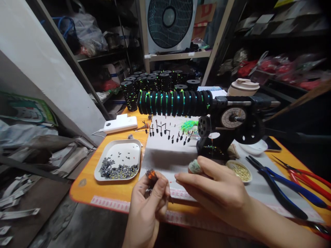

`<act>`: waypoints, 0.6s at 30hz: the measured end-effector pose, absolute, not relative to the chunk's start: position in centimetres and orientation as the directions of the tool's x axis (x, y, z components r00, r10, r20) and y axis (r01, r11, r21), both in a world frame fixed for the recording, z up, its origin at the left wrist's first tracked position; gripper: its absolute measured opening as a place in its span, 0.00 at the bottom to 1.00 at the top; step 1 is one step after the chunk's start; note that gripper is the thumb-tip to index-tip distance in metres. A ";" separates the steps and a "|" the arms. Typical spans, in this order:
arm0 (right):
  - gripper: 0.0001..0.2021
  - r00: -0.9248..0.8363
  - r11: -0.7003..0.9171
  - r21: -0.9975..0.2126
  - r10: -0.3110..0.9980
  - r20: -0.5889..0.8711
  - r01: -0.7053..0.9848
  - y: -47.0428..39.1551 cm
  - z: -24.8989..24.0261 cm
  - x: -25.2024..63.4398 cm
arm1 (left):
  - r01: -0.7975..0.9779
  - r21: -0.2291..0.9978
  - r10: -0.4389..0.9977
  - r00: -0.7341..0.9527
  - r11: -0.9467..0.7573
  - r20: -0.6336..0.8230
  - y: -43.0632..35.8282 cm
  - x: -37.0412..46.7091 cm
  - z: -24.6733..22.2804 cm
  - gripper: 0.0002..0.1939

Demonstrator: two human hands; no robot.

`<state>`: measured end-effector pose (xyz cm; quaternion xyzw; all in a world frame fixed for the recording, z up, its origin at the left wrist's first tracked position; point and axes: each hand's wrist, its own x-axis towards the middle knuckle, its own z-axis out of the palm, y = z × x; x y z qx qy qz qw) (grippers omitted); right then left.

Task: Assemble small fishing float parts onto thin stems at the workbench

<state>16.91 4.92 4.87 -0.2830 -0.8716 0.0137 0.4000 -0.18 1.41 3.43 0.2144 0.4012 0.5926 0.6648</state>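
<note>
The person's left hand (pixel 150 199) is at the near edge of the desk (pixel 86 189), thumb and fingers pinching a dark bundle (pixel 151 175) flecked with orange. Right hand (pixel 224 193) apart from it, fingers pointing inward; a greenish lump (pixel 194 167) sits at its fingers, though whether that grip pinches it cannot be told. White sheet (pixel 160 156) spread on the desk; below the roll of black discs (pixel 176 102), short dark pieces (pixel 169 136) show in a loose row, hanging or lying unclear, near a tuft of bright green strands (pixel 189 126). The roll lies horizontal, joined to a black stand (pixel 213 146) with a pale dial (pixel 229 117). Left of the sheet, a white tray (pixel 126 146) holds small dark bits (pixel 117 171) with yellow flecks. Beyond the right hand: small dish of gold-coloured beads (pixel 239 171), then blue-handled pliers (pixel 279 182) and red-handled pliers (pixel 305 175). Black stacks (pixel 152 82) stand at the back, below a fan (pixel 169 20)
</note>
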 end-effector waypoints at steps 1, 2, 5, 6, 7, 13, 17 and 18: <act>0.09 -0.528 0.844 -0.221 0.488 0.695 0.489 4.9 4.9 17.0 | -0.620 0.756 0.960 -0.014 0.211 -0.280 1.4 -0.2 3.4 0.19; 0.09 -0.533 0.846 -0.199 0.476 0.699 0.494 4.8 5.0 17.0 | -0.624 0.751 0.960 -0.007 0.216 -0.281 1.5 -0.2 3.4 0.19; 0.10 -0.511 0.840 -0.230 0.492 0.705 0.492 4.7 5.1 17.0 | -0.624 0.747 0.960 0.020 0.231 -0.281 1.4 -0.2 3.4 0.19; 0.10 -0.496 0.834 -0.279 0.516 0.699 0.475 4.6 5.1 17.0 | -0.618 0.750 0.960 0.027 0.235 -0.279 1.4 -0.1 3.4 0.19; 0.10 -0.483 0.826 -0.340 0.545 0.685 0.450 4.6 5.1 17.0 | -0.608 0.757 0.960 0.032 0.238 -0.277 1.3 -0.1 3.3 0.19; 0.09 -0.464 0.777 -0.533 0.628 0.625 0.335 4.6 5.1 16.5 | -0.477 0.857 0.976 0.003 0.193 -0.219 1.0 0.2 2.6 0.18; 0.06 -0.448 0.751 -0.540 0.660 0.603 0.381 4.6 5.4 16.5 | -0.201 0.979 0.968 -0.250 -0.034 -0.018 1.3 -0.6 2.4 0.16; 0.06 -0.432 0.738 -0.551 0.675 0.598 0.391 4.7 5.5 16.5 | -0.105 0.990 0.939 -0.339 -0.098 0.057 1.4 -0.9 2.5 0.15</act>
